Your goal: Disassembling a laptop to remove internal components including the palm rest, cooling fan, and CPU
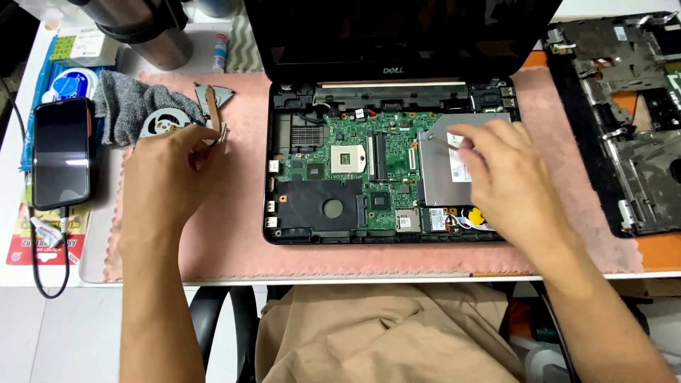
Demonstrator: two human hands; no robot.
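With the green motherboard (355,167) already bared, the left hand (170,177) is grasping the copper heatsink-and-fan assembly (206,117) while the right hand (507,177) is pinching slim metal tweezers (441,141) over the silver drive caddy (443,184), still seated.

Things lying around on the table

A black phone (62,152) with a cable is seen at the left, beside a grey cloth (126,105). A steel cup (152,32) is placed behind them. A black laptop cover (624,120) is laid at the right.
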